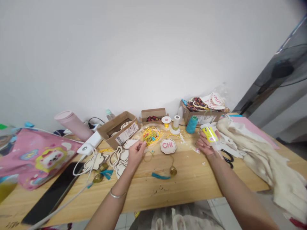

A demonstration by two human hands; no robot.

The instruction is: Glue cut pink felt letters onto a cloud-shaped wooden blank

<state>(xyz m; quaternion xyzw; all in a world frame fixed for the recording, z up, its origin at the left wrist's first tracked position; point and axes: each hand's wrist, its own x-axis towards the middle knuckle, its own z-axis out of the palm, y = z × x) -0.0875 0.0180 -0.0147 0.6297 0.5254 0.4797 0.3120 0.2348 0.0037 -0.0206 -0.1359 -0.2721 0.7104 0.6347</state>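
My right hand (204,143) grips a small white tub with a yellow label (210,134) above the table's right part. My left hand (137,149) is closed beside the tangled yellow cord (152,135); whatever its fingertips pinch is too small to make out. Between the hands lies a white scalloped plaque reading CHI (168,146). Below it on the wood are a brass bell (173,171) and a blue tassel (160,176). A teal thread cone (192,124) stands just left of the tub.
Cardboard boxes (120,129) stand along the wall, with thread spools (176,122) among them. Black scissors (227,157) and cream cloth (259,156) lie right. At left are a phone (54,191), white cable, pink bag (45,156) and pink tumbler (74,125).
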